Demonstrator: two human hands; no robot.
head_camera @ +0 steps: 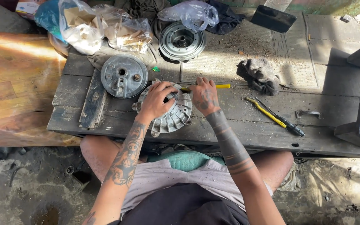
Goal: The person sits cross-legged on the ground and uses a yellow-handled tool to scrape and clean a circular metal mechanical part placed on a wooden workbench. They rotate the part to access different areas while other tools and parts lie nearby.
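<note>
On the bench, left hand (pixel 157 100) grips the cover (pixel 169 114); right hand (pixel 205 96) holds the yellow-handled tool (pixel 219 86) lengthwise rightward

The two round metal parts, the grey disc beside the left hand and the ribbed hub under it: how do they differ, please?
The flat dark-grey disc lies untouched; the pale ribbed hub is held by the left hand, with the right hand bringing a yellow-handled tool to it. The disc looks smaller. Both rest on the wooden bench.
</note>
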